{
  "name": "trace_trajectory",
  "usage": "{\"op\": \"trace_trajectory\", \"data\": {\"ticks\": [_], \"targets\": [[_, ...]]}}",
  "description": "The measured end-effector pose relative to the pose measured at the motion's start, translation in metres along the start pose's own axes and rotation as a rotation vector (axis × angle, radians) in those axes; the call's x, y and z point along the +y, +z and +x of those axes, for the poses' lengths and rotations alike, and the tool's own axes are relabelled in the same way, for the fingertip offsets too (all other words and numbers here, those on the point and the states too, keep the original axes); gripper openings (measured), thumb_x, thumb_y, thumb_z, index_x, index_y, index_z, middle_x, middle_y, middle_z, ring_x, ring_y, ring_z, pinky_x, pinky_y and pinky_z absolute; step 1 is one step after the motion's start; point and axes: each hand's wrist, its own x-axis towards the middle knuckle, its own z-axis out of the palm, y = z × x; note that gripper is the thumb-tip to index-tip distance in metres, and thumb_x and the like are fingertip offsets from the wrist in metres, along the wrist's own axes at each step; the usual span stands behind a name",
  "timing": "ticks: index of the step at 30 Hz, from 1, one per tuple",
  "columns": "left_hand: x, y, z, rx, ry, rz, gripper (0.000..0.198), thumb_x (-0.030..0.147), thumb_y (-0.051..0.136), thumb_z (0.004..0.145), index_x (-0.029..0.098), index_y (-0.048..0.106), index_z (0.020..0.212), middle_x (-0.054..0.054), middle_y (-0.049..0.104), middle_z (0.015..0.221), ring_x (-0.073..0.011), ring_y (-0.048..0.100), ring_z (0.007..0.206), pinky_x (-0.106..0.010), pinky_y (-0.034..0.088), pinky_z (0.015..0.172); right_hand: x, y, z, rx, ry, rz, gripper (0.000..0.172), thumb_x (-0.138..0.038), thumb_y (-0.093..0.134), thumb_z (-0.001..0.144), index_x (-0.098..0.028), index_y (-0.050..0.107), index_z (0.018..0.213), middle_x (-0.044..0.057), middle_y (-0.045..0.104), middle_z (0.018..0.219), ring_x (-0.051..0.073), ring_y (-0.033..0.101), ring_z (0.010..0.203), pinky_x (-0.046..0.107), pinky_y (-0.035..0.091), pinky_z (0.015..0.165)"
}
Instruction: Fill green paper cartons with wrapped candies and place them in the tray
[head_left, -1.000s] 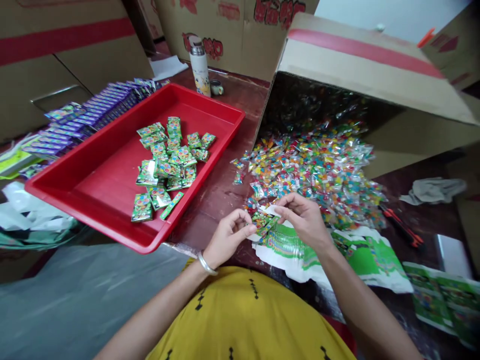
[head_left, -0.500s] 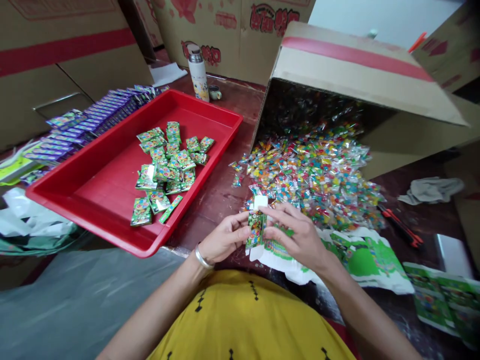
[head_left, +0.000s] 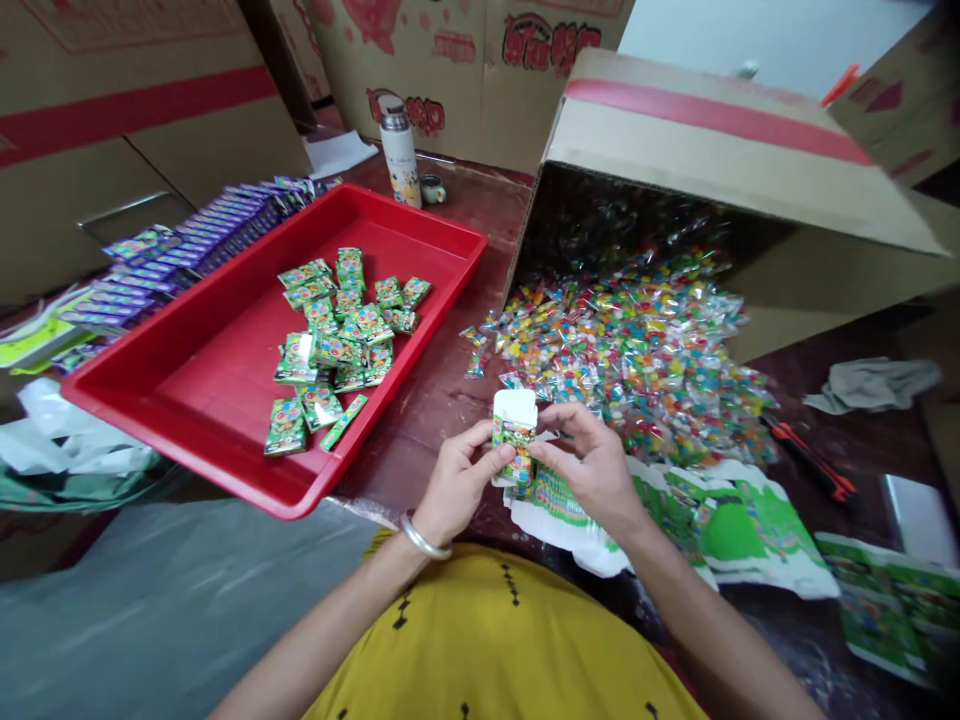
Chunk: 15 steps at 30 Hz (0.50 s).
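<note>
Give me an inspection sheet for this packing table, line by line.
Surface: dark wooden table, crowded.
Job's things: small green box, top flap open; sachet pile spilling from tipped carton; flat box blanks; green boxes in red tray.
Clutter: flask, cup, cutter, cloth, purple packs.
Hands: left hand and right hand both pinch the small green box.
Cables: nothing seen.
Surroundings: stacked cartons behind.

A tray (head_left: 187, 400) lies left of the candy pile (head_left: 637, 350), which spills from the carton (head_left: 720, 150) behind.
</note>
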Motion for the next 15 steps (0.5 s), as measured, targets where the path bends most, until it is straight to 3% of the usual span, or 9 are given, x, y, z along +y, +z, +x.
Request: {"op": "trace_trajectory", "data": {"ticks": [3,7,11,15], "targets": [[-0.008,0.003,0.0,0.127,0.043,0.019,0.022,0.026,0.072,0.082,0.014,0.071,0.1,-0.003,0.069,0.092,-0.0142,0.061,0.082,-0.022,0.048,0.074,0.009,0.014,-0.004,0.046,0.015,0.053,0.02,-0.031,0.073,0.08,-0.022,0.061,0.092,0.003,0.064,0.092,0.017,0.064,0.083,0.028,0.054,0.071],[-0.013,0.009,-0.001,0.267,0.129,-0.065,0.037,0.022,0.076,0.078,0.019,0.059,0.11,-0.001,0.07,0.089,-0.0132,0.066,0.078,-0.022,0.052,0.07,0.012,0.022,-0.003,0.142,0.034,0.07,0.016,-0.03,0.072,0.081,-0.021,0.059,0.084,-0.001,0.06,0.077,0.013,0.058,0.067,0.024,0.049,0.06],[-0.014,0.013,-0.002,0.32,0.207,-0.029,0.048,0.021,0.075,0.078,0.022,0.053,0.121,-0.004,0.069,0.095,-0.0156,0.069,0.085,-0.026,0.057,0.075,0.012,0.025,0.002,0.178,0.031,0.048,0.014,-0.028,0.069,0.083,-0.021,0.057,0.082,-0.002,0.058,0.072,0.012,0.056,0.064,0.024,0.046,0.058],[-0.015,0.008,-0.005,0.299,0.257,0.143,0.059,0.024,0.069,0.084,0.026,0.047,0.139,-0.005,0.067,0.107,-0.0157,0.068,0.089,-0.024,0.057,0.075,0.016,0.025,0.003,0.176,-0.028,0.081,0.028,-0.027,0.074,0.079,-0.024,0.059,0.102,0.0,0.064,0.082,0.016,0.063,0.075,0.027,0.051,0.064]]}}
